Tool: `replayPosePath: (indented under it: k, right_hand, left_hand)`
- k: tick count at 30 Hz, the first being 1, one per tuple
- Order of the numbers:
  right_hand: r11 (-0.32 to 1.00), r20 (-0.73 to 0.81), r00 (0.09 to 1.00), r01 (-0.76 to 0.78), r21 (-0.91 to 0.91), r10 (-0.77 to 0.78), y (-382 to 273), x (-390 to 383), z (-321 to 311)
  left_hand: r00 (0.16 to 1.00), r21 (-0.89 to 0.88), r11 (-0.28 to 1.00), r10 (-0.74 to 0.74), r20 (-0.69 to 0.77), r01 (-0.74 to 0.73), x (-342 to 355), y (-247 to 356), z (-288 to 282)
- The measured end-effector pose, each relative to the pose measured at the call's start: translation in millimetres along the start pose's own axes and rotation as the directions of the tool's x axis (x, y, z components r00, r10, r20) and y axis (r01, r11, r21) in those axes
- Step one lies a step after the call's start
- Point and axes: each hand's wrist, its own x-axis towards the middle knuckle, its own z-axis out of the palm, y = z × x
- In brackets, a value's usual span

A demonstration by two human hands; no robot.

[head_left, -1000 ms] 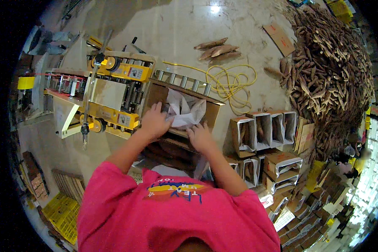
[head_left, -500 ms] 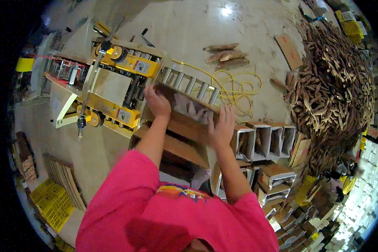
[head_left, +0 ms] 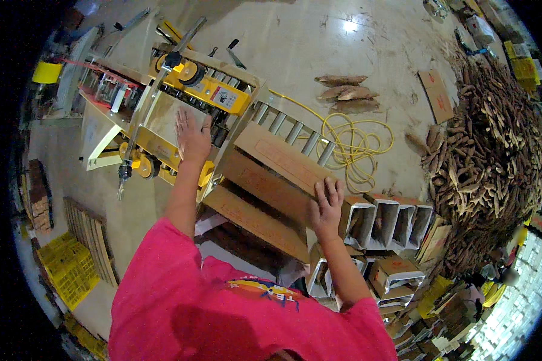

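Note:
My left hand (head_left: 193,135) is stretched out with its fingers apart, over the flat light-brown panel (head_left: 171,120) in the middle of a yellow roller machine (head_left: 214,93). I cannot tell whether it touches the panel. My right hand (head_left: 327,207) lies on the right end of a brown cardboard carton (head_left: 283,157), its fingers spread over the folded flap. That carton sits at the machine's mouth, partly on metal rollers (head_left: 294,132). Nearer to me, another carton (head_left: 256,213) stands with a flap raised and dark contents below, partly hidden.
A yellow cord (head_left: 358,135) lies coiled on the floor beyond the rollers, near several loose long brown roots (head_left: 349,93). A large heap of roots (head_left: 488,156) fills the right. Lined open cartons (head_left: 388,222) stand right of me. A yellow crate (head_left: 69,271) is at left.
My left hand has left the carton and moved left over the machine. The carton's far flap now lies folded over its dark opening. My right hand stays on its right end.

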Motion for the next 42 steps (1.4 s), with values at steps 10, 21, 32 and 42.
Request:
replayPosePath:
  k: [10,21,32,42]
  right_hand:
    - [1.000,-0.013,1.000,-0.003,0.011,0.003,-114.1,111.5,104.6]
    - [0.433,0.174,0.631,-0.682,0.590,0.756,72.4,-22.8,17.5]
    - [-0.460,0.764,0.379,-0.629,0.627,0.523,21.4,-139.9,123.2]
    - [-0.383,0.713,0.550,-0.604,0.699,0.434,23.5,-66.2,-1.4]
  left_hand:
    - [0.976,-0.198,0.971,0.162,0.148,-0.131,5.4,13.7,-9.5]
    - [0.919,-0.621,0.782,0.276,0.282,-0.044,-100.5,4.1,-137.7]
    - [0.769,-0.234,0.970,0.096,0.632,0.071,-130.0,12.0,-119.3]
    - [0.906,-0.454,0.863,0.356,0.231,-0.224,-58.9,59.7,-182.4]
